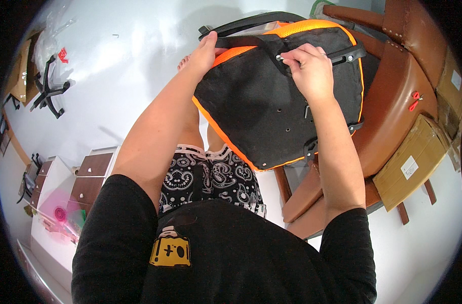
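A black office-chair seat [246,106] with orange mesh edging rests tilted over the brown chair and near my legs, its underside facing me. My left hand [203,54] is closed round the black armrest [243,41] at the seat's upper left. With thumb and fingertips, my right hand [312,71] pinches a small silver bolt [279,58] at the armrest's bracket, against the seat. A short L-shaped hex key [306,111] lies on the underside below my right wrist. Another black bracket [311,148] is fixed at the lower right edge. Several bolt holes show.
Under and beside the seat stands a brown leather chair [400,101] with red scissors [415,101] on it. A cardboard box [411,162] leans at the right. At the left are a black star-shaped chair base [51,88] and a drawer cabinet [91,177].
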Tool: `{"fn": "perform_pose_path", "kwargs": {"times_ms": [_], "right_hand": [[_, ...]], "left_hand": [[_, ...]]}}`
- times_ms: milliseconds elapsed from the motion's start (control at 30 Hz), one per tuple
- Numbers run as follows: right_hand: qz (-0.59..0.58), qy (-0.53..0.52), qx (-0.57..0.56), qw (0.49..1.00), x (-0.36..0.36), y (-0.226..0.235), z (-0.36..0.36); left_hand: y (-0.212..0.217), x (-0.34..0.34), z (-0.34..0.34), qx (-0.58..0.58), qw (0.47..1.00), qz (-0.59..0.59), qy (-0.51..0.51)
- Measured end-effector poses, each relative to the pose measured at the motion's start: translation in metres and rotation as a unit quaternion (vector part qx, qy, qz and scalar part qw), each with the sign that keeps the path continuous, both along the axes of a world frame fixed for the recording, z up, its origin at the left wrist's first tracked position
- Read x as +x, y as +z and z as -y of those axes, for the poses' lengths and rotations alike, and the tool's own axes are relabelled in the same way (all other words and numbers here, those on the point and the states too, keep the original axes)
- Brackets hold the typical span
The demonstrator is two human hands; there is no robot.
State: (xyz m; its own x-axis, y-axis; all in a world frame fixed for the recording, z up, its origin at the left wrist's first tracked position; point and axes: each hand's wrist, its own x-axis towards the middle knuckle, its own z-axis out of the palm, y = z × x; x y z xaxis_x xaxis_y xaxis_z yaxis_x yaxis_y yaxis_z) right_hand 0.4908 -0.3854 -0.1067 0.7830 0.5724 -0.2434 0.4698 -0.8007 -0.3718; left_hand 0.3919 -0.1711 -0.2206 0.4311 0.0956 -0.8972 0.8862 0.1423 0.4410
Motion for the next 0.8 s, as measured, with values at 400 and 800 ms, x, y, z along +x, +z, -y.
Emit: {"fn": "perform_pose_path", "kwargs": {"times_ms": [400, 800], "right_hand": [[-0.031, -0.074, 0.016, 0.997, -0.016, -0.018, 0.007], [0.048, -0.158, 0.126, 0.978, -0.043, -0.024, 0.004]], "left_hand": [[0.0, -0.01, -0.001, 0.006, 0.998, 0.046, 0.036], [0.001, -0.008, 0.002, 0.062, 0.998, 0.023, -0.005]]}}
